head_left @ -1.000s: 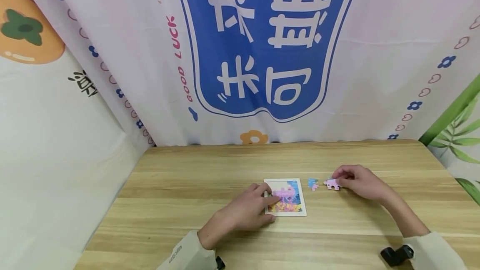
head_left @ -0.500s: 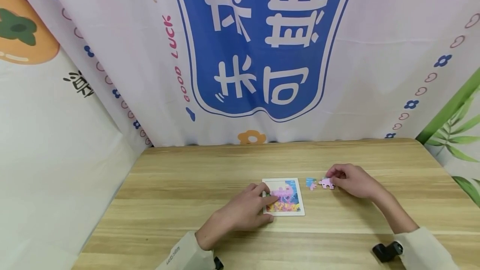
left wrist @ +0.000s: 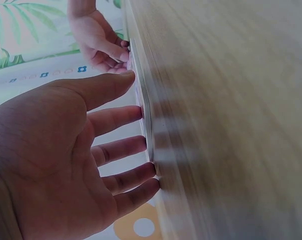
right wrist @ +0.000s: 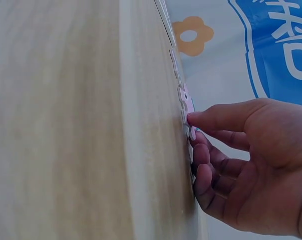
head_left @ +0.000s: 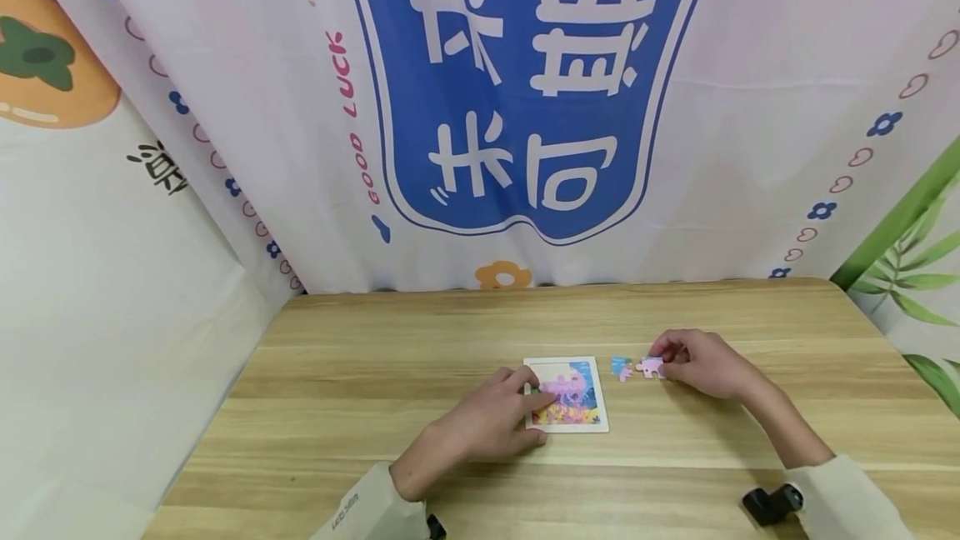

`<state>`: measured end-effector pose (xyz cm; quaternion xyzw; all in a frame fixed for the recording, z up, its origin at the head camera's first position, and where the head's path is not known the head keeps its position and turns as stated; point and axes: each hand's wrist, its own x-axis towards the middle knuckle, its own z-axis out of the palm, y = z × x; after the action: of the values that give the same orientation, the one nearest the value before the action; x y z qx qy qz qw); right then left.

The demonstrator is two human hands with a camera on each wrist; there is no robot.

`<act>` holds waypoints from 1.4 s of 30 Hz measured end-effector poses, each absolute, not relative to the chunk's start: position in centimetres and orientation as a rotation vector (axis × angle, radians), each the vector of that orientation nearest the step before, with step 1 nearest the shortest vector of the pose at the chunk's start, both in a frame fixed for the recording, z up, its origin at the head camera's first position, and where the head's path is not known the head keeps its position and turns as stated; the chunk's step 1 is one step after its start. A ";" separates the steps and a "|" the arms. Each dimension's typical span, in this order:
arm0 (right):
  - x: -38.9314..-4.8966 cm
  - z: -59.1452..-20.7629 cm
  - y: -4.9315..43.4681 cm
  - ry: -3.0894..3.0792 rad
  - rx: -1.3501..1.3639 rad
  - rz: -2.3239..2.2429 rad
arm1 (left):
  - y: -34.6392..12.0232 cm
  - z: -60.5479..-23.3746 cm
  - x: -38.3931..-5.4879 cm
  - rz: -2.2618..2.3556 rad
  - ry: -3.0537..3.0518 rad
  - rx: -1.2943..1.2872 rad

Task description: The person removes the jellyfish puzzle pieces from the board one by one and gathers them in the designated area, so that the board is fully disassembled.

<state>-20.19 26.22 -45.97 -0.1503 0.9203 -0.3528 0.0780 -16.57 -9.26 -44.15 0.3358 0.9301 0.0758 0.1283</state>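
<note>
In the head view my left hand [head_left: 487,419] rests on the left side of a square, white-framed jigsaw puzzle [head_left: 602,407], fingers spread over its pink, blue and yellow picture. The thumb lies at the frame's lower edge. My right hand [head_left: 708,363] pinches a pink jigsaw piece [head_left: 649,367] between thumb and fingers, low at the tabletop. Just left of it lies a second jigsaw piece [head_left: 622,368], blue and pink. The right wrist view shows the thumb on the pink piece's face, other fingers curled beneath. In the left wrist view, fairly straight fingertips touch the puzzle's edge.
Both hands work over a wooden table [head_left: 375,348]. Behind it hangs a pale curtain [head_left: 750,190] with a large blue printed panel. A black wrist device [head_left: 772,505] sits at the right sleeve.
My right hand has slid the pink piece slightly left, closer to the second piece. The left hand keeps its place on the puzzle. The head view has shifted a little.
</note>
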 end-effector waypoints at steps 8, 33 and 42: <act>-20.3 -46.2 26.1 2.755 -0.454 -1.050 | -9.4 -44.2 -16.5 0.227 2.705 0.978; -20.8 -45.7 21.7 2.747 -0.552 -1.117 | -9.5 -44.3 -16.5 0.217 2.713 1.003; -21.3 -45.7 18.5 2.635 -0.644 -1.161 | -9.4 -44.4 -16.6 0.225 2.705 0.988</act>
<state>-21.30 18.50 -45.75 -0.2171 0.8889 -0.3918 0.0955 -16.64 -9.41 -44.38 0.3394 0.9289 0.0772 0.1263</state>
